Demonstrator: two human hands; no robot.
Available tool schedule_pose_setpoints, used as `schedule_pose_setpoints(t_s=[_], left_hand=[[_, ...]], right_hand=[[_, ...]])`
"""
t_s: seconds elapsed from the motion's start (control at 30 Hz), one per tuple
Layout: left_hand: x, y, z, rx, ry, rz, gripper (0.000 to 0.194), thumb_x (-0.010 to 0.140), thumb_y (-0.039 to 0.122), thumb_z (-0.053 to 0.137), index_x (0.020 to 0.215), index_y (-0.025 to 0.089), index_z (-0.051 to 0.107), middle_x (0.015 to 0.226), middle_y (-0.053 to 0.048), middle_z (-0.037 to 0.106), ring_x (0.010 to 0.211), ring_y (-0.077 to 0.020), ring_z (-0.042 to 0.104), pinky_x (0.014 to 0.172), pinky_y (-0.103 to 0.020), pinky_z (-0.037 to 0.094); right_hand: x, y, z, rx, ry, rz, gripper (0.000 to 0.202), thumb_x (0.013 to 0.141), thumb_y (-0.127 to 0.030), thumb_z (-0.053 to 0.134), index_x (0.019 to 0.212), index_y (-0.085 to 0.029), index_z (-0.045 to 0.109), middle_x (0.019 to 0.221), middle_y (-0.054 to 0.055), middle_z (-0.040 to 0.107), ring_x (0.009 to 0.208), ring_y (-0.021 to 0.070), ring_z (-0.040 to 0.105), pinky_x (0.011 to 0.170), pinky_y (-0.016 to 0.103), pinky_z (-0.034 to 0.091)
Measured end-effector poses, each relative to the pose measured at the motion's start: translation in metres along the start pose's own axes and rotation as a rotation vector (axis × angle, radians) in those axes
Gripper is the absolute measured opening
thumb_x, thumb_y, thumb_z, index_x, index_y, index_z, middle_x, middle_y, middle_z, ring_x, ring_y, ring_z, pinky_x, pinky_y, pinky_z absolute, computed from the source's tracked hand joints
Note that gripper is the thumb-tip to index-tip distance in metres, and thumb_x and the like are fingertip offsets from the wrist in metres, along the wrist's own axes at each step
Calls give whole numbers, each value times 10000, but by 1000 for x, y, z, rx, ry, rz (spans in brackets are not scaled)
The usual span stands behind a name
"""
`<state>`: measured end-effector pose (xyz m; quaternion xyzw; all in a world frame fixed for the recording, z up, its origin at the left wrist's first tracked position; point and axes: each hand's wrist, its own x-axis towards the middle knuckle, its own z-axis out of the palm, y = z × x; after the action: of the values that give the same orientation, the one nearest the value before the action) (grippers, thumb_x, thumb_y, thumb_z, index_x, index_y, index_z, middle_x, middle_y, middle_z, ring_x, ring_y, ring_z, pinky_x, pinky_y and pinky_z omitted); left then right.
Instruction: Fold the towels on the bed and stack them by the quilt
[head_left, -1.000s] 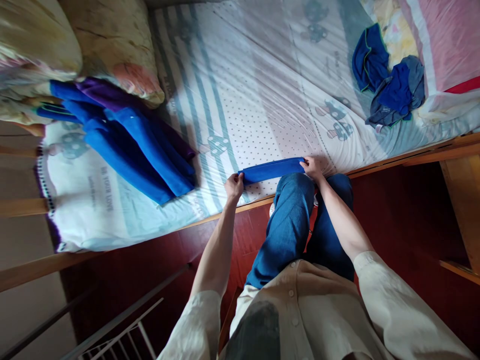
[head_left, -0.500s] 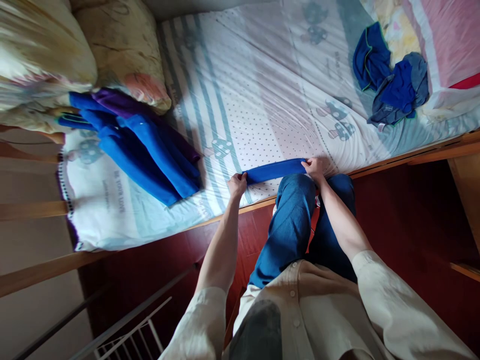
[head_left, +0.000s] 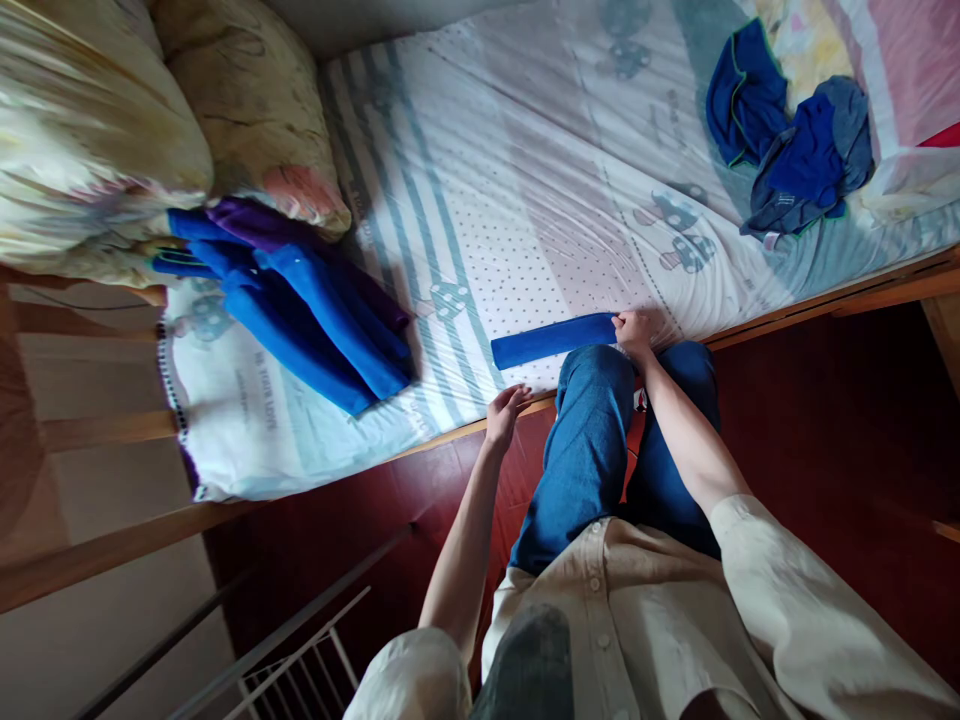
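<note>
A flat blue folded cloth strip (head_left: 555, 340) lies along the front edge of the bed, just beyond my knees. Its right end is pinched between the fingers of my right hand (head_left: 634, 332). My left hand (head_left: 505, 414) is off the cloth, hovering over the bed's edge a little below the strip's left end. Its fingers are extended and hold nothing. What the cloth is, I cannot tell in this folded form.
Blue and purple folded garments (head_left: 307, 320) lie left beside the large pillows (head_left: 255, 120). A crumpled pile of blue and grey clothes (head_left: 802, 150) sits at the right. The wooden bed rail (head_left: 825, 312) runs in front. A white metal rack (head_left: 300, 665) stands lower left.
My left hand has let go of the strip's left end and moved down and right, toward me. The right hand keeps its grip on the other end. The view has shifted slightly.
</note>
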<state>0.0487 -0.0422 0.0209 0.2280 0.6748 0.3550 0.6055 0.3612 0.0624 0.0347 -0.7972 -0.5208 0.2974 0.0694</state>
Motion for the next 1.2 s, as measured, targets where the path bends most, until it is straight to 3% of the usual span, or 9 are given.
schedule_pose_setpoints(t_s=[0.13,0.27,0.47,0.57,0.67,0.77,0.93,1.07,1.2], left_hand=[[15,8,36,-415,16,-81,115,920,269,724,969,180,669,1108,-115,744,1107,-188,729,1035,-328,584],[39,24,50,-574,168,-81,193,929,238,737,840,210,568,844,-17,659,866,-105,706,929,-239,597],[52,35,41,-614,262,47,406,773,200,863,779,226,459,708,65,568,634,-59,569,752,-198,552],[49,44,30,-557,210,78,332,696,201,870,808,216,558,734,58,598,679,-69,592,750,-201,523],[41,58,23,-474,89,166,323,649,227,867,905,223,670,832,27,680,841,-119,668,847,-249,530],[28,79,27,-365,-34,288,370,665,270,862,1006,230,726,958,-9,741,1020,-195,697,950,-328,540],[0,115,47,-246,-135,413,390,726,282,864,1094,222,749,1149,-54,750,1223,-283,667,1052,-409,539],[-18,140,53,-224,-204,528,421,715,283,910,1096,207,748,1207,-79,731,1288,-320,640,1080,-431,541],[-32,159,38,-349,-128,554,484,693,285,946,1116,231,718,1238,-73,713,1357,-319,603,1095,-437,543]], right_hand=[[0,3,-1,-9,-4,-16,325,1017,-254,523,1089,-120,810,1118,218,789,1019,293,705,917,349,493],[-2,4,-4,-12,-2,-2,321,984,-242,536,1066,-125,823,1061,179,804,987,275,714,905,339,504],[0,7,-5,12,8,25,301,936,-238,569,1063,-119,815,1051,162,801,1001,270,721,952,362,522],[4,8,-9,45,55,-4,324,898,-210,607,1158,-112,774,1131,176,782,1100,298,707,1047,423,519],[8,-2,-24,110,144,-179,475,856,-219,677,1321,-126,690,1296,189,718,1243,314,648,1140,471,477],[3,-33,-44,171,139,-451,740,798,-347,809,1481,-183,579,1490,174,601,1396,331,547,1207,495,421],[-25,-113,-66,205,-104,-761,1101,539,-396,998,1532,-247,546,1565,128,545,1466,342,494,1222,486,406],[-48,-162,-74,240,-317,-829,764,570,-362,967,1280,-220,724,1242,67,753,1173,281,697,1006,373,542],[-69,-192,-82,293,-275,-770,398,683,-427,889,956,-163,770,891,24,784,903,229,729,812,302,541]])
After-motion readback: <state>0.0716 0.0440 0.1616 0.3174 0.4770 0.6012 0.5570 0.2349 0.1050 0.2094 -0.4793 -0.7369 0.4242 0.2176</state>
